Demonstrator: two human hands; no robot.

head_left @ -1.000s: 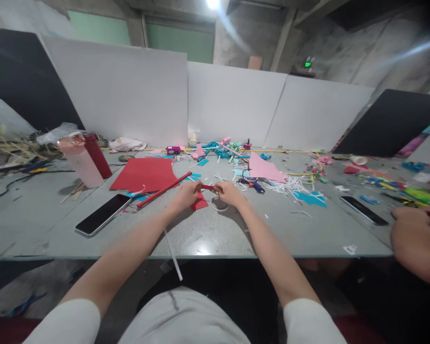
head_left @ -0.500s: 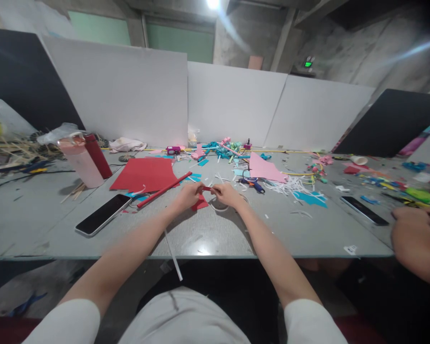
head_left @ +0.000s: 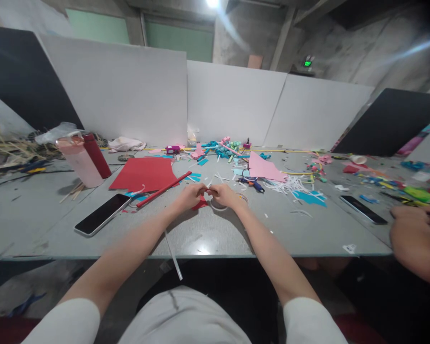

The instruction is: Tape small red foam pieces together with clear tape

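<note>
My left hand (head_left: pixel 190 196) and my right hand (head_left: pixel 224 195) meet above the table, fingertips almost touching. Both are closed in a pinch on a small red paper strip (head_left: pixel 207 191), mostly covered by the fingers. A small red paper piece (head_left: pixel 200 204) lies just under my left hand. Below my right hand, a pale ring (head_left: pixel 219 207) like a tape roll is partly hidden. To the left, a thin red paper tube (head_left: pixel 163 190) lies slantwise by a large red paper sheet (head_left: pixel 143 173).
A phone (head_left: pixel 102 215) and a pink bottle (head_left: pixel 81 162) stand left; another phone (head_left: pixel 363 209) lies right, near a co-worker's arm (head_left: pixel 412 234). Beyond my hands are a blue glue gun (head_left: pixel 256 185), pink paper (head_left: pixel 265 168) and white shreds (head_left: pixel 297 185). A clear stick (head_left: pixel 174 260) overhangs the front edge.
My two hands have drawn closer together, so less of the red strip shows between the fingertips. Everything else on the table stays in place.
</note>
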